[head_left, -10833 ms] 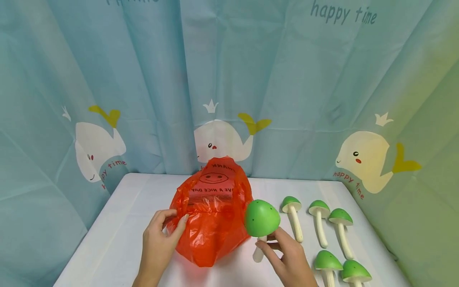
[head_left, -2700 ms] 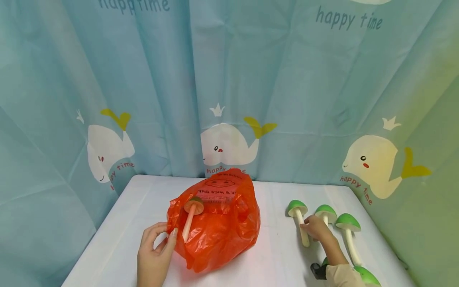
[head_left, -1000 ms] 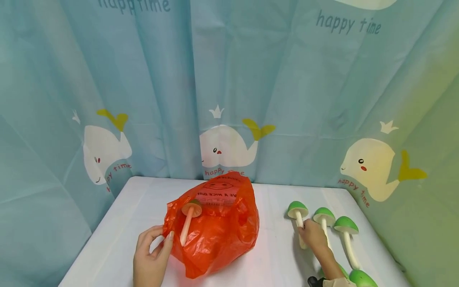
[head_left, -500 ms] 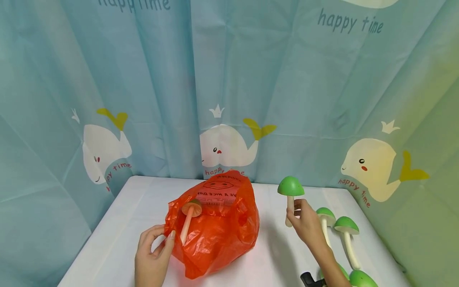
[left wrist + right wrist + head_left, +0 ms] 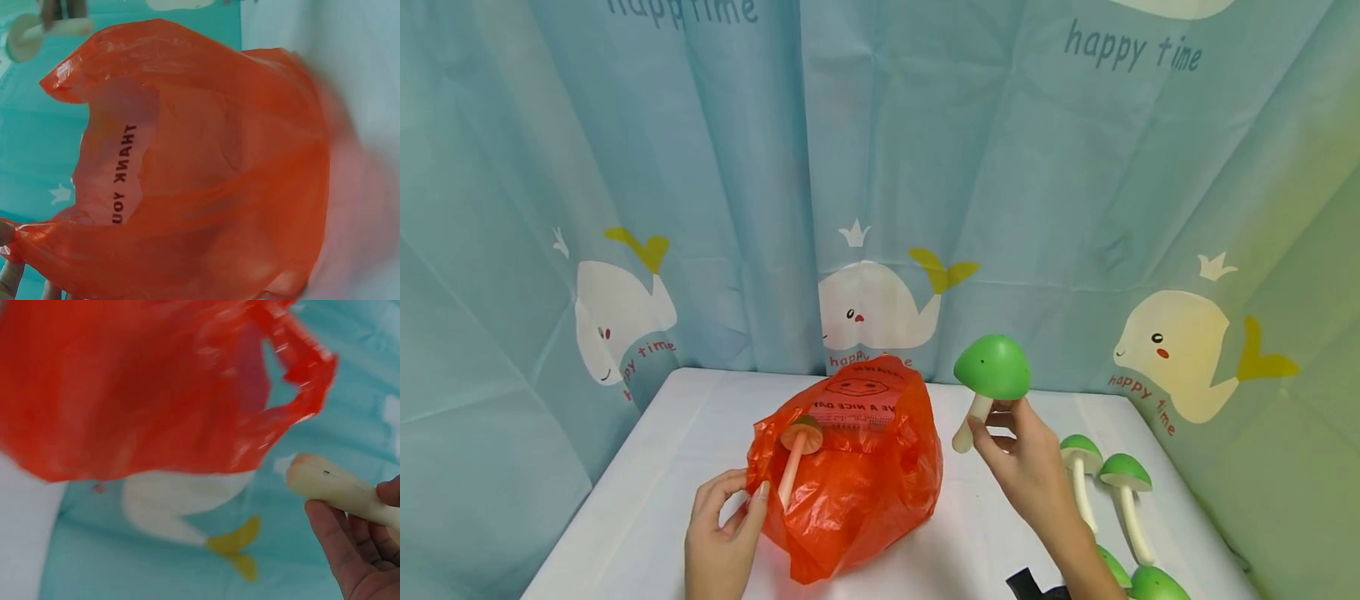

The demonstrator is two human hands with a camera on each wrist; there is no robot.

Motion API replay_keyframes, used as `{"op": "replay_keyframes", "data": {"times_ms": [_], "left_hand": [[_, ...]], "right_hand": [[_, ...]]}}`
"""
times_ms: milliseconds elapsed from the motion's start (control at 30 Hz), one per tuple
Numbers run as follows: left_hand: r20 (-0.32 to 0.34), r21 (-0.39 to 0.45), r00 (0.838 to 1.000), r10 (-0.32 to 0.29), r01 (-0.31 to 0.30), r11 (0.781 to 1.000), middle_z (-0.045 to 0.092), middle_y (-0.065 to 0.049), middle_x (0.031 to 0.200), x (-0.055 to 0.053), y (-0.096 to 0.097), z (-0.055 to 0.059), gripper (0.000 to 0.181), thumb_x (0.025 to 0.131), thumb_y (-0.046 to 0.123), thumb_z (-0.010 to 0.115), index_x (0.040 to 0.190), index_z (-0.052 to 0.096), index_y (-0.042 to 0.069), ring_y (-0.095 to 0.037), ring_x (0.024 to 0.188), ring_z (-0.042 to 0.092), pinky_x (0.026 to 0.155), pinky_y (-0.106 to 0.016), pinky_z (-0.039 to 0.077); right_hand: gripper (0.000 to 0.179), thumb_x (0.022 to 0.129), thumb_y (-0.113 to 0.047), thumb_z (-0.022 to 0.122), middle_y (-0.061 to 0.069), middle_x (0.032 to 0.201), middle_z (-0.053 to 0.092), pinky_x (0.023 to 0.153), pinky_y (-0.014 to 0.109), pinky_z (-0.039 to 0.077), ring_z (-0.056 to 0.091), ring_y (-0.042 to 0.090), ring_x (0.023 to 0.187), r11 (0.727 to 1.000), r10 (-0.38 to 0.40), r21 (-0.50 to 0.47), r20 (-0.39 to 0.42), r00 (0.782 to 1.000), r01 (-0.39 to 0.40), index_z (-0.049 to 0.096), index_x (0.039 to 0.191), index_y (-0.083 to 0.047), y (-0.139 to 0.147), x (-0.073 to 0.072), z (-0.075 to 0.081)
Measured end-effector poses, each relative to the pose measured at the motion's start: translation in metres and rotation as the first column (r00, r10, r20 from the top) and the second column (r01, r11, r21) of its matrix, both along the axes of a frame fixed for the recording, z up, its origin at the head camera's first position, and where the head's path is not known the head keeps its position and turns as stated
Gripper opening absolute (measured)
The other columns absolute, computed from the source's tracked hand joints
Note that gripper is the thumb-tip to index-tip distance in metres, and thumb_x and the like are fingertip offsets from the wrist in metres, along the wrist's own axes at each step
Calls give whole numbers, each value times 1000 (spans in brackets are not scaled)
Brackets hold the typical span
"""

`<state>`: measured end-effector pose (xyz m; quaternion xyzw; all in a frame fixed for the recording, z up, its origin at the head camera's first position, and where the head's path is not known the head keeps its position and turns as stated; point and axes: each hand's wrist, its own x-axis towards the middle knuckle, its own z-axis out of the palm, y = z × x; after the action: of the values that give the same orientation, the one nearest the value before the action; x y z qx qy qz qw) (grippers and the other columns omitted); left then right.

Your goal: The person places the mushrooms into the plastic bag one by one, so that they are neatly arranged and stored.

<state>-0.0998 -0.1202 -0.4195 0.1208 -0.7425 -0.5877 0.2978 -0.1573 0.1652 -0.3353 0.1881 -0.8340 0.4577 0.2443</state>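
Observation:
My left hand (image 5: 724, 533) pinches the left rim of a red plastic bag (image 5: 857, 500), which stands with its mouth spread. Inside the bag, a toy mushroom (image 5: 792, 467) leans near the left side, its cap up. My right hand (image 5: 1018, 450) holds another toy mushroom (image 5: 992, 367) by its pale stem, raised over the table to the right of the bag. That one has a green cap with small dark dots. In the right wrist view, thumb and fingers grip the stem (image 5: 337, 490), and the cap is out of frame.
Two more green-capped mushrooms lie at the right, a nearer one (image 5: 1078, 475) and an outer one (image 5: 1127, 500). Two green caps (image 5: 1157, 583) show at the bottom edge, partly behind the right forearm. A blue curtain (image 5: 880, 167) hangs behind the white table (image 5: 647, 500).
My right hand has gripped the leftmost mushroom in the row, lifted it and carried it left toward the bag. Earlier, a mushroom came to be in the bag. My left hand stays at the rim.

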Motion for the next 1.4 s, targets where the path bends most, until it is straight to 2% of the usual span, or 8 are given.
{"op": "replay_keyframes", "data": {"times_ms": [267,433,633,800,1000,1133,1267,1400], "left_hand": [[4,11,1000,-7,7,1000,47,3,101,1,0,-1,14,76,4,66,88,59,3,-11,93,47,68,-28,48],[44,4,999,15,-15,1000,47,5,100,2,1,-1,14,76,7,67,88,59,5,-9,93,46,69,-30,48],[44,8,999,11,-12,1000,47,2,103,2,1,1,12,78,9,65,87,59,4,-10,93,46,70,-32,47],[79,-3,997,-4,5,1000,45,0,106,6,2,3,14,81,13,62,90,58,4,-11,94,44,72,-36,46],[-9,-18,1000,18,-18,1000,48,-2,103,1,-1,-7,12,78,10,65,86,59,3,-13,92,48,69,-31,47],[-18,-17,1000,0,0,1000,47,-4,104,1,-2,-7,13,79,10,64,89,59,2,-15,94,47,70,-34,47],[-64,-24,998,-10,8,1000,47,-5,105,-6,-9,-29,14,78,11,65,90,61,4,-16,95,47,69,-28,48],[-158,-23,987,-32,29,999,48,-9,107,-18,-20,-61,16,76,8,67,91,61,4,-20,97,48,67,-25,49]], "right_hand": [[27,78,7,59,5,94,56,63,25,51,59,15,80,982,168,-87,-3,986,-168,50,101,-3,-39,31,38],[31,77,7,60,2,92,57,64,25,51,59,15,81,956,268,-115,-34,963,-270,50,104,-6,-66,41,42],[26,80,3,59,2,94,56,65,25,51,59,14,81,930,351,-137,49,935,-342,50,102,-6,-99,50,40],[28,80,2,58,2,94,55,69,24,50,57,14,82,921,388,-84,80,918,-381,46,104,-4,-118,48,26],[28,83,-2,54,-1,92,52,69,20,48,57,10,83,899,438,-16,105,893,-439,41,106,-10,-127,33,-15],[25,85,-7,54,-6,93,51,70,17,47,55,7,86,901,426,1,188,885,-434,41,105,-15,-131,26,-35],[23,85,-8,54,-7,94,49,69,17,47,54,6,86,899,426,-7,242,872,-437,41,103,-16,-136,24,-46],[22,86,-7,53,-4,93,44,66,15,47,52,6,83,908,404,19,233,885,-419,41,104,-13,-139,21,-55]]}}
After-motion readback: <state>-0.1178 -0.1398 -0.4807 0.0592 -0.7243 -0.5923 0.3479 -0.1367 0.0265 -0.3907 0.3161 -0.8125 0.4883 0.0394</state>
